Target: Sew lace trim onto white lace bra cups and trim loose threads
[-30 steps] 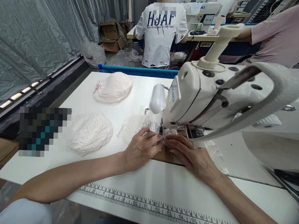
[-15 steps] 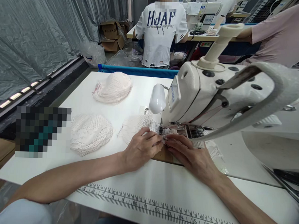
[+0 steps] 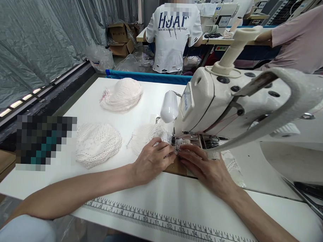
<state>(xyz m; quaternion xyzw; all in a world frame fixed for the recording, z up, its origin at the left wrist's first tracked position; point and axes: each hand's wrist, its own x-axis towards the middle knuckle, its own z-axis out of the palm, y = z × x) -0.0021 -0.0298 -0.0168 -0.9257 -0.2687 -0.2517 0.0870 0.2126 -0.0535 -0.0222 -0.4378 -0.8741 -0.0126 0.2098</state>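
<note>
White lace fabric [image 3: 143,138] lies under the needle area of a white sewing machine [image 3: 201,101]. My left hand [image 3: 153,161] is closed on the fabric's near edge, just left of the presser foot [image 3: 174,140]. On the right side of the foot, my right hand [image 3: 209,168] rests with its fingers stretched out and close together over the same lace. Its fingertips touch the fabric near the needle. More lace [image 3: 232,164] shows beyond that hand's knuckles. The thumbs and the exact grip of the fingertips are partly hidden.
Two heaps of white lace, a nearer one [image 3: 98,145] and a farther one [image 3: 122,95], lie on the white table [image 3: 108,188]. A printed ruler [image 3: 158,219] runs along its front edge. Scissors [image 3: 307,196] lie at the right. Other people sit at machines beyond.
Both hands stay almost in place. The lace between the fingertips has shifted slightly at the presser foot, and the camera view has moved a little.
</note>
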